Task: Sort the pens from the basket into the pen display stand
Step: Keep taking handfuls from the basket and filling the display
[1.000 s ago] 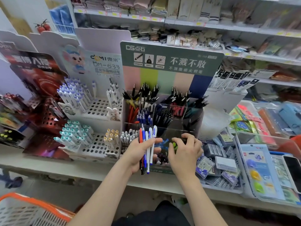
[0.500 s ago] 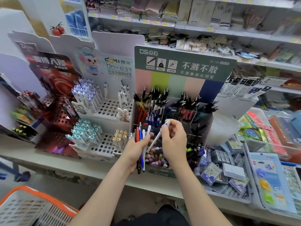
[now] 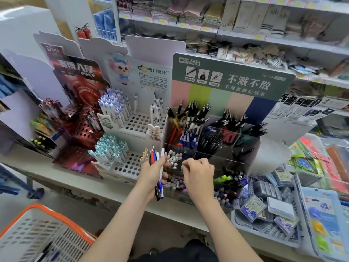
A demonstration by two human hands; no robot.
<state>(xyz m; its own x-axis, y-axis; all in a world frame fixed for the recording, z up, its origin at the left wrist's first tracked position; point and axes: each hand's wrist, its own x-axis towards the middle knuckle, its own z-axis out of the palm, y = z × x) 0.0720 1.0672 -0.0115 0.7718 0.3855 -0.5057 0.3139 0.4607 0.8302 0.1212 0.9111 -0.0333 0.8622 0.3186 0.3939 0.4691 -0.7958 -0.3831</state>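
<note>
in the left hand (image 3: pixel 152 173), red, blue, white pens (image 3: pixel 155 157).

Your right hand (image 3: pixel 198 175) hid whatever its curled fingers (image 3: pixel 187 164) touched. The frame's edge cut off the basket (image 3: pixel 28 235).

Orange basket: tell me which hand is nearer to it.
Left. The left hand, gripping a bunch of pens, is above and right of the orange basket. The right hand is farther right, at the clear pen display stand's front compartments.
</note>
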